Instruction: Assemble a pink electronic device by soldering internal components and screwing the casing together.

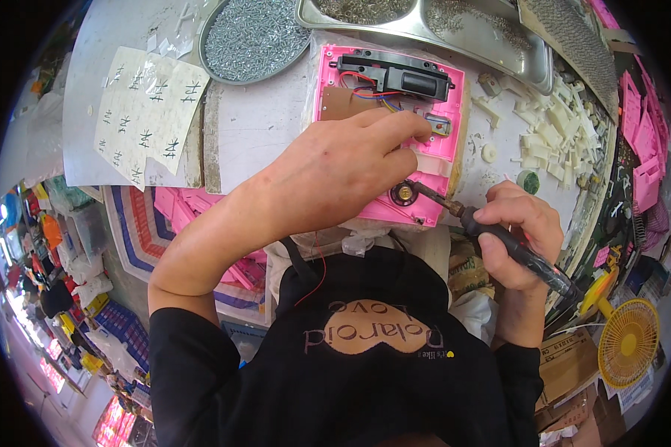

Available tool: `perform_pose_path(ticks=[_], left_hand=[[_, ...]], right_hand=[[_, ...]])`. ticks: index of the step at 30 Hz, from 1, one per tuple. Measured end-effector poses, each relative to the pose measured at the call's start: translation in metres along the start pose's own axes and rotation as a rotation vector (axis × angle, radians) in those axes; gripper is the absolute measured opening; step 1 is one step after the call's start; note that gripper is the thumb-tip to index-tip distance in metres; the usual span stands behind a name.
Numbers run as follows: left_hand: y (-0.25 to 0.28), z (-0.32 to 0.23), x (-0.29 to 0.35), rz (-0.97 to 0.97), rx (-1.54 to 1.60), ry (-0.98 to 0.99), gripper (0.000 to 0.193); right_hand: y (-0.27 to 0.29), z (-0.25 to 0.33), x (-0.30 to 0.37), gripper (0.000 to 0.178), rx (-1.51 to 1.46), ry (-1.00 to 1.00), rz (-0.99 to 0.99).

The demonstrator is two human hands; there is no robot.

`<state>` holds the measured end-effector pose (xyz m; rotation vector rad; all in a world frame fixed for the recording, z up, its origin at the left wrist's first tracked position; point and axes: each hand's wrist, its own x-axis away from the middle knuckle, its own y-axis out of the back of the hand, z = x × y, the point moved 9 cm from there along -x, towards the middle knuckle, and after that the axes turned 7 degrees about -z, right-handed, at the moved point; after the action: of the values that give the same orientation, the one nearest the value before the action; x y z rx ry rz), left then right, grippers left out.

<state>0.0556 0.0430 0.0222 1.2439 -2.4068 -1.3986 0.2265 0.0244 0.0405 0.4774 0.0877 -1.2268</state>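
Observation:
A pink plastic housing (pixel 446 149) lies on the bench in front of me, with a black module (pixel 417 80), a brown board (pixel 343 104) and thin coloured wires inside. My left hand (pixel 350 160) reaches over the housing with its fingers curled. Whatever its fingertips pinch, if anything, is hidden; its forefinger is beside a small metal-cased part (pixel 439 124). In my right hand (pixel 522 231) is a soldering iron (pixel 510 249), held by its black handle. Its metal tip points left, close to a round black part with a gold centre (pixel 404 194) at the housing's near edge.
A round tray of screws (pixel 253 45) and a divided metal tray (pixel 425 22) of small parts stand at the back. White plastic pieces (pixel 559 134) are heaped at right. A marked paper sheet (pixel 149 112) lies left. A yellow fan (pixel 628 343) stands lower right.

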Motion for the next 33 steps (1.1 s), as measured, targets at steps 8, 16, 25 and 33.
perform_pose_path(ticks=[8, 16, 25, 33], left_hand=[[0.0, 0.0, 0.0, -0.006, -0.007, -0.003, 0.014], [0.002, -0.001, -0.002, -0.007, -0.006, 0.003, 0.015], [0.004, 0.0, -0.003, -0.01, 0.034, 0.039, 0.015], [0.002, -0.002, -0.003, 0.004, 0.016, 0.028, 0.015]], right_hand=[[0.017, 0.006, 0.004, 0.023, -0.032, -0.005, -0.057], [0.018, 0.009, 0.005, 0.023, -0.04, 0.014, -0.027], [0.012, 0.011, 0.002, 0.024, -0.009, 0.032, -0.024], [0.006, 0.012, 0.001, 0.024, 0.029, 0.051, -0.001]])
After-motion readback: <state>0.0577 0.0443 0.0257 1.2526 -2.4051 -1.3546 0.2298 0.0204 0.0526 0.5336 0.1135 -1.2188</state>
